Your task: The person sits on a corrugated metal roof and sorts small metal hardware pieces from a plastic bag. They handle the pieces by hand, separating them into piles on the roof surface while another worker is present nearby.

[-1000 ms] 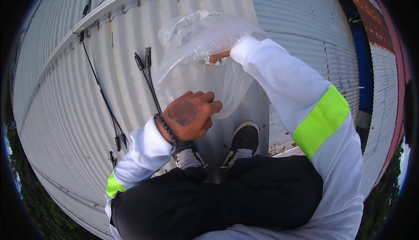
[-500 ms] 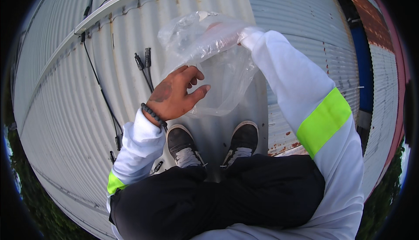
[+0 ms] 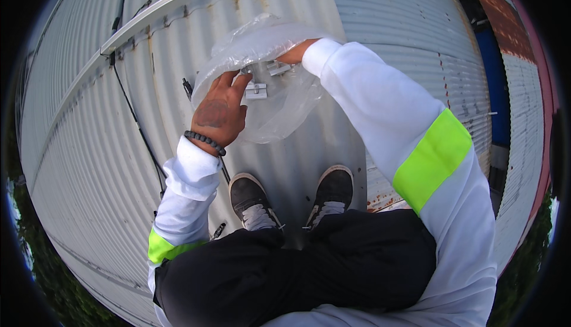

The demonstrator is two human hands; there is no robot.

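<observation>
A clear plastic bag (image 3: 262,44) lies over the metal roof in front of my feet, its mouth spread toward me. Small silver metal clamps show at its opening: one clamp (image 3: 256,91) near my left fingertips, another clamp (image 3: 278,68) beside my right wrist. My left hand (image 3: 223,110) is at the left of the bag's mouth, fingers stretched out and reaching in at the rim, thumb apart. From the right, my right hand (image 3: 294,53) goes in under the upper film; its fingers are hidden, so its grip cannot be told.
Black cables with connectors (image 3: 187,88) lie left of the bag and by my left forearm. A long pale metal rail (image 3: 146,20) crosses the corrugated roof (image 3: 89,148) at the upper left. My shoes (image 3: 250,199) stand just below the bag. Rust-marked sheets lie to the right.
My left hand has moved up and left to the bag's rim, its fingers straightening. The right hand has shifted left, and the bag's mouth has widened, bringing the metal clamps into view.
</observation>
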